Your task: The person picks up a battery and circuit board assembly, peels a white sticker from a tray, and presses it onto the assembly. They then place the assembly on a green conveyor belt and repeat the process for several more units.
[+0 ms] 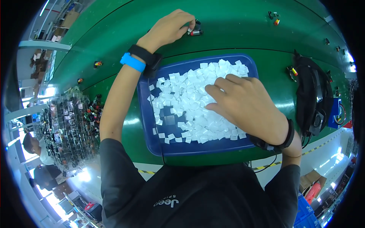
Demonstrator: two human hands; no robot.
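At the far side of the bench, my left hand (175, 27) has its thumb and fingers closed at a small part. A small red and silver cylinder (196, 33) with dark bits beside it lies right at those fingertips. What is pinched there is too small to make out. In front of me a dark blue tray (197, 150) is heaped with small white square pieces (197, 87). Over the right half of that heap, my right hand (241, 99) hovers or rests with bent fingers, its thumb apart from the index finger. No piece shows in its grip.
Small electronic assemblies (276, 21) lie scattered on the green bench (228, 34). On the left stands a stack of clear plastic trays (68, 129) with parts. A black bag (310, 91) and a blue box (336, 114) are at right. Two people (42, 159) are in the left background.
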